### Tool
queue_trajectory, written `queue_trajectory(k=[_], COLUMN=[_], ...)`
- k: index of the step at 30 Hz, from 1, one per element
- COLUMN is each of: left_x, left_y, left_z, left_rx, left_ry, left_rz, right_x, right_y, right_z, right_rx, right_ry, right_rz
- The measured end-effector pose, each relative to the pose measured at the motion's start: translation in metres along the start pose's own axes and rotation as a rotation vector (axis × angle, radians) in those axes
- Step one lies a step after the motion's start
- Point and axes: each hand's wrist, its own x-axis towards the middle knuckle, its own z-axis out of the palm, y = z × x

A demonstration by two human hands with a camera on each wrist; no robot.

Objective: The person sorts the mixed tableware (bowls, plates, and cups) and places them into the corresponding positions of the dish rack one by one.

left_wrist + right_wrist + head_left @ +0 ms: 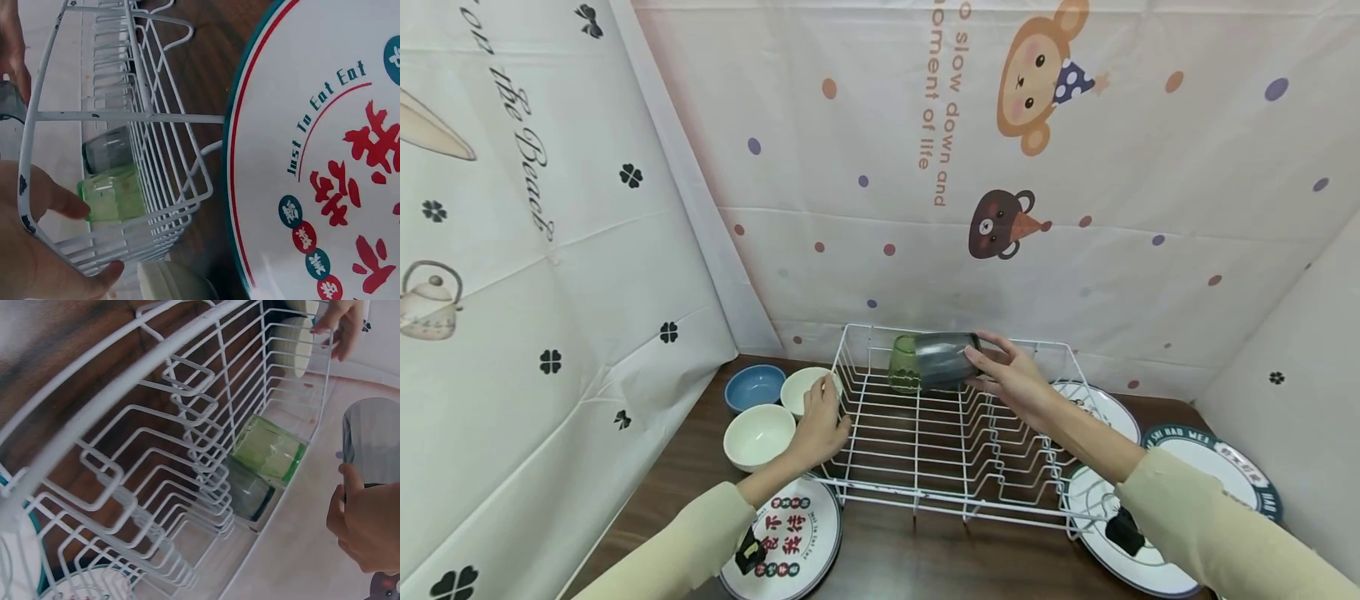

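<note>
A dark grey glass [946, 360] lies sideways in the right hand [1026, 392], gripped at one end above the back of the white wire rack [917, 454]. In the right wrist view the right hand [369, 525] pinches this glass [375, 440] by its edge. Inside the rack stand a green glass [269, 450] and, touching or close beside it, another grey glass [247, 489]. The left hand [820, 425] grips the rack's left rim; in the left wrist view the left hand [44, 244] has thumb and fingers around the wire.
Left of the rack are a blue bowl [755, 387] and two cream bowls [760, 437], with stacked printed plates [793, 542] in front. More plates [1187, 467] lie at the right, partly under the right forearm. A printed cloth [880, 167] hangs behind the rack.
</note>
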Motion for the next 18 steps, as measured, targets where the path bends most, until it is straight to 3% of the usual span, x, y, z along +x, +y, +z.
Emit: queue_trajectory(k=[6,11,18], left_x=[-0.006,-0.007,-0.006], left_y=[-0.008,-0.013,-0.015], left_z=[0.002,0.003,0.001], left_rx=[-0.005,-0.021,-0.024], left_ry=[-0.036,-0.027,-0.028], left_rz=[0.012,0.047,0.032], right_x=[0.008,0.022,0.049], right_y=[-0.004,-0.003,-0.004], right_z=[0.01,0.024,0.049], right_rx=[-0.06,-0.154,-0.453], right_ry=[0.031,0.082,0.113], right_rz=[-0.02,-0.041,-0.136])
